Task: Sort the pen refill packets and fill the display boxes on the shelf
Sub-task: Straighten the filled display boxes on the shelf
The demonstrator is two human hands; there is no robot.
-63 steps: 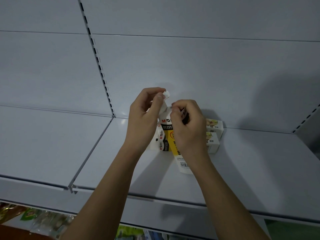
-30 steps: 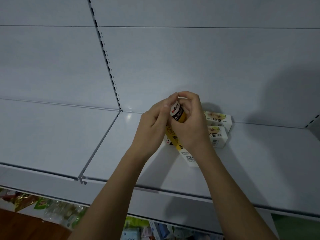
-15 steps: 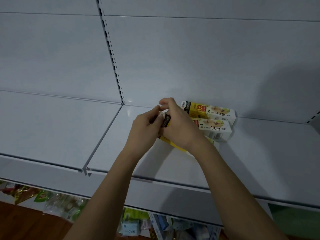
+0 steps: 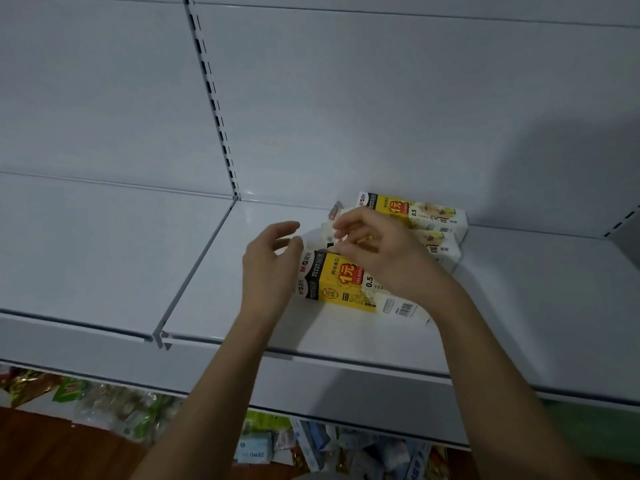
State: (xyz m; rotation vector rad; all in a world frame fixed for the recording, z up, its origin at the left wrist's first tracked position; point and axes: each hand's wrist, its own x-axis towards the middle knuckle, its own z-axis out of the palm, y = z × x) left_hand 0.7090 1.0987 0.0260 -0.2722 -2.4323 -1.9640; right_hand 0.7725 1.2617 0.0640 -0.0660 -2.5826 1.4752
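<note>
Under your right hand [image 4: 381,251] lies the yellow-and-white cardboard display box [image 4: 349,284], flat on the pale grey metal shelf [image 4: 519,306]. That hand's fingers are curled together over the box's open end, pinching what looks like a yellow refill packet, though I cannot tell for sure. Just left of the box, your left hand [image 4: 273,258] hovers with fingers loosely spread, holding nothing. Beyond your right hand, two more yellow-and-white boxes [image 4: 426,216] sit against the back panel. You seem to be loading this box; next, steady it and slide the packets in squarely.
</note>
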